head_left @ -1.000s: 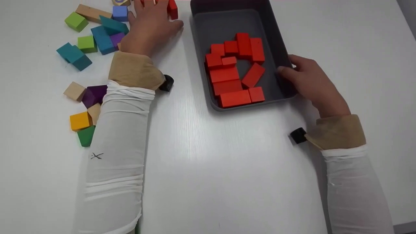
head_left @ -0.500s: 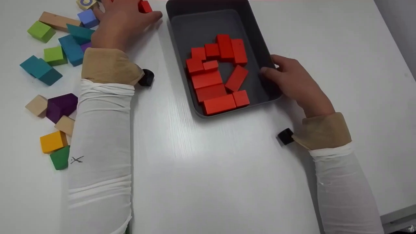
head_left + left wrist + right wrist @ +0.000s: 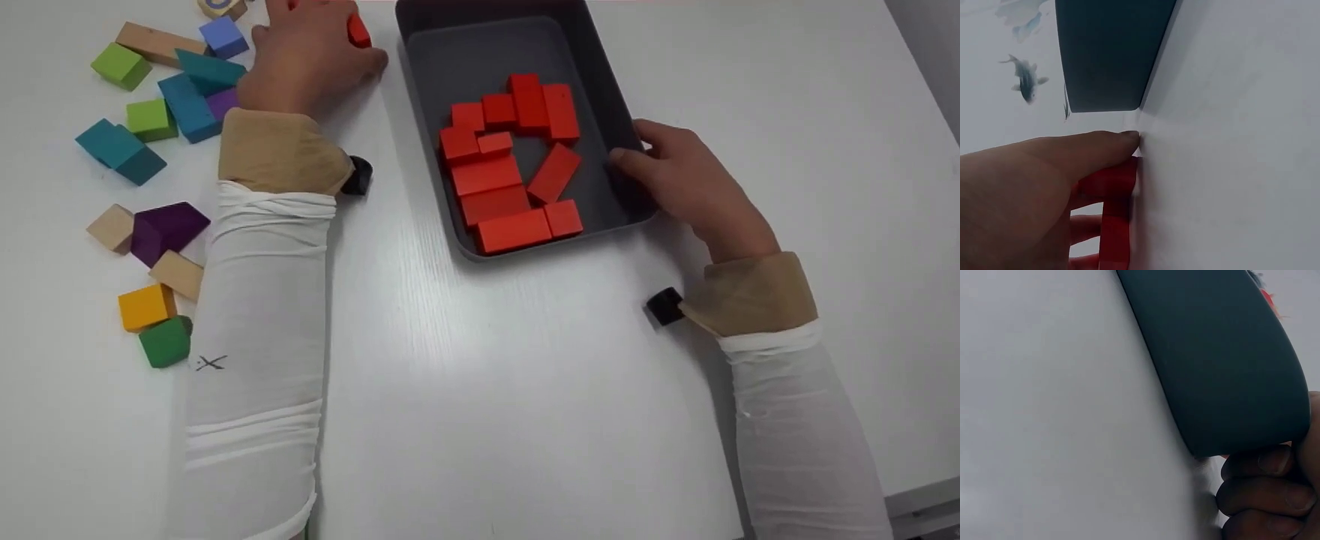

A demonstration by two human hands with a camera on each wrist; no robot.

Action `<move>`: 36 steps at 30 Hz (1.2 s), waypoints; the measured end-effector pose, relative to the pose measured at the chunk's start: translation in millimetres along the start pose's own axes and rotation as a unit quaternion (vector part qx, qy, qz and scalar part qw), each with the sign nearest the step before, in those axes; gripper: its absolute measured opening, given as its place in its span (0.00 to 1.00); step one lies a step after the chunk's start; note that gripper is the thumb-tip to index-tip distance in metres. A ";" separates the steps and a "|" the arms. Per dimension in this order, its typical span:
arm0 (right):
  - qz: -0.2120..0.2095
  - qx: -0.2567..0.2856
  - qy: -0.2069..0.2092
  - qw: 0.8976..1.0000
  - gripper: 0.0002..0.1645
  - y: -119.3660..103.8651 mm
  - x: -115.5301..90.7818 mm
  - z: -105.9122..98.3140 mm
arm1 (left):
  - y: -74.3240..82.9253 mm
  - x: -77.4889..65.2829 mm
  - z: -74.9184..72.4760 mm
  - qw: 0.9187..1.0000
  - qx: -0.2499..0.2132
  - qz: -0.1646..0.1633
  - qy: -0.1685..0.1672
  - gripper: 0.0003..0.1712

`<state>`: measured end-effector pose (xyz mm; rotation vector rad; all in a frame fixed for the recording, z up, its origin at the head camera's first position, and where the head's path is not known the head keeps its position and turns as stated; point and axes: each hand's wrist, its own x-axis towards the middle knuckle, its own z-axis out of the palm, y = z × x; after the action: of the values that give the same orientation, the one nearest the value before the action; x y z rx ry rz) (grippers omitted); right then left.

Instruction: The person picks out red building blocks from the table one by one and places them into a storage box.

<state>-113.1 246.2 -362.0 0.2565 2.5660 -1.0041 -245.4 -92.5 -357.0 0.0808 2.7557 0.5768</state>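
Red blks (image 3: 487,176), dk gry tray (image 3: 495,49)

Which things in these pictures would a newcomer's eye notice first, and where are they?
Probably the bright red blocks first, grouped inside the dark grey tray, whose right wall the right hand grips. Next may come the left hand, holding further red blocks near the top of the head view, left of the tray. Mixed-colour blocks lie scattered along that view's left side.
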 end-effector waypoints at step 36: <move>-0.010 -0.019 0.011 1.000 0.29 0.5 55.2 3.6 | 19.4 2.1 45.8 0.998 -0.010 0.027 -0.048 0.35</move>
<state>-162.4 245.9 -387.1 0.2337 2.6091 -0.9645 -232.7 -57.0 -389.6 0.1750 2.6615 0.5993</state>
